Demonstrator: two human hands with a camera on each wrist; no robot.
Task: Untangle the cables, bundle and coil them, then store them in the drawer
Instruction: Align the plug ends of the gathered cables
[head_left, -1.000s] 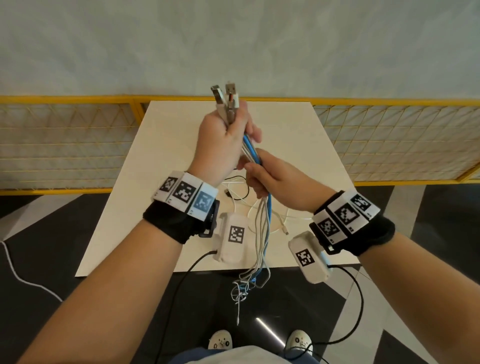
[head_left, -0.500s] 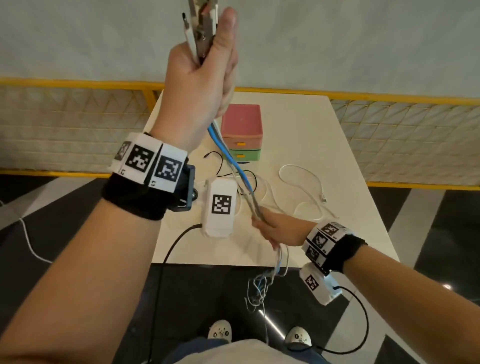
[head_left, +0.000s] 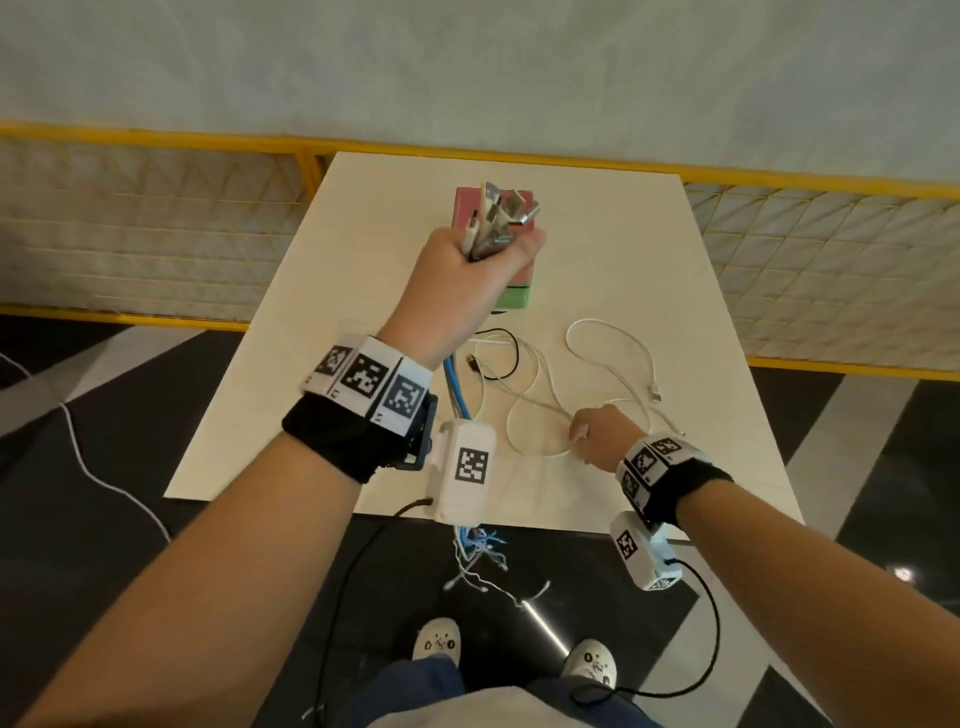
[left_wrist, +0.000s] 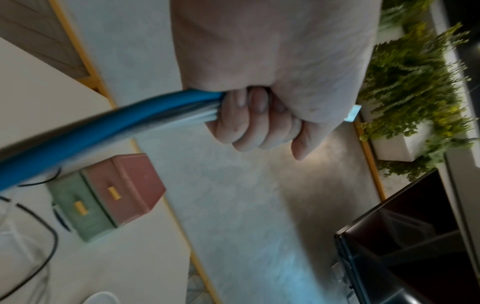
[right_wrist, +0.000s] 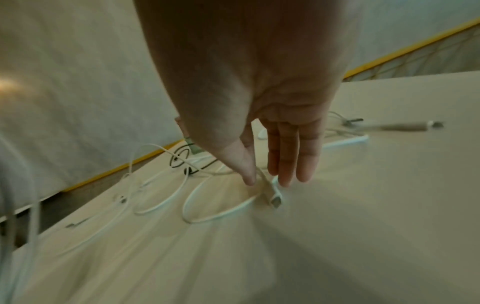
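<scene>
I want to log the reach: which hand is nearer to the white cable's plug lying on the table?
Right. The right hand has fingertips beside the plug; the left hand is raised by the drawers.

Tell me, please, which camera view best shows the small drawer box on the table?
The left wrist view: the drawer box is unobstructed there, showing a pink drawer, a green drawer and both yellow handles. In the head view the left hand, gripping the cable bundle, hides most of it. In the right wrist view I cannot pick it out.

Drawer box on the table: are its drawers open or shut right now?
Shut. In the left wrist view both fronts of the drawer box, pink above green, sit flush with its body, yellow handles showing, nothing pulled out; no cable is stored yet.
</scene>
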